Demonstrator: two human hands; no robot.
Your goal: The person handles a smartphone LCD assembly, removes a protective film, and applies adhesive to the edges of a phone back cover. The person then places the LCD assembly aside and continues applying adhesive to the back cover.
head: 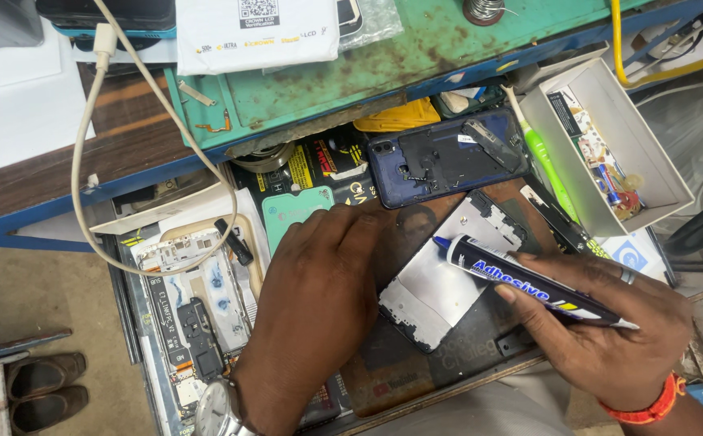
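My right hand [610, 331] grips a dark tube of adhesive [529, 278] with a blue nozzle, its tip resting near the upper edge of a silvery phone frame [440, 282]. That frame lies tilted on a dark work board [456, 347] in an open drawer. My left hand [319, 299] lies palm down on the board, its fingers pressing beside the frame's left edge. A watch sits on my left wrist and an orange band on my right.
A blue phone back cover [440, 157] lies above the frame. To the left are phone parts [194, 299] and a white cable [85, 153]. A white box of small parts [610, 137], a green-handled tool [549, 165] and a green bench top [416, 48] are around.
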